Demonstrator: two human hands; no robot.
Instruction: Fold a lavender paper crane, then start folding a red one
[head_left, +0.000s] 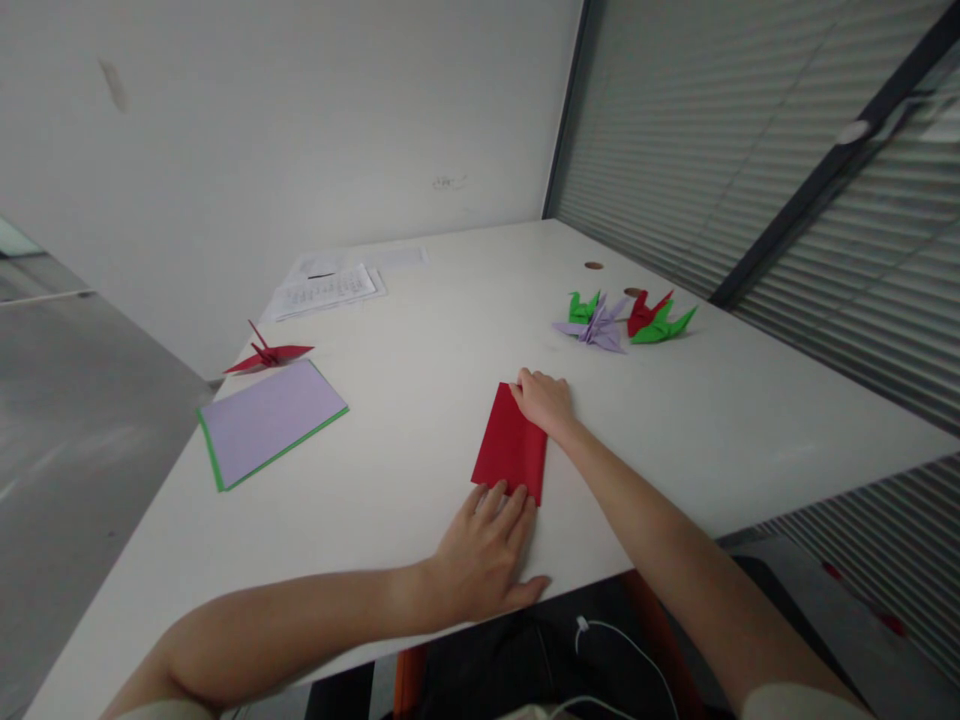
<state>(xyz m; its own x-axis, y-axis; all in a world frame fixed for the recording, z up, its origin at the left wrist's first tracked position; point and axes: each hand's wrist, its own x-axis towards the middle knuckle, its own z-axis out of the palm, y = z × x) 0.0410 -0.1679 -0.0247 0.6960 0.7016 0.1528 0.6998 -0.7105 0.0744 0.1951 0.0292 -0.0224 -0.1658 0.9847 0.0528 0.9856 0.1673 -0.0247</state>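
Note:
A red sheet of paper [510, 446], folded into a narrow rectangle, lies flat on the white table [420, 330] near its front edge. My left hand [484, 555] rests palm down with spread fingertips on the sheet's near end. My right hand [544, 400] presses its fingers on the far right corner of the same sheet. Neither hand lifts the paper.
A stack of lilac and green paper sheets [268, 418] lies at the left, with a red paper crane [266, 354] behind it. Several folded cranes [626, 318], green, lilac and red, sit at the right. Printed white papers [326, 288] lie at the back.

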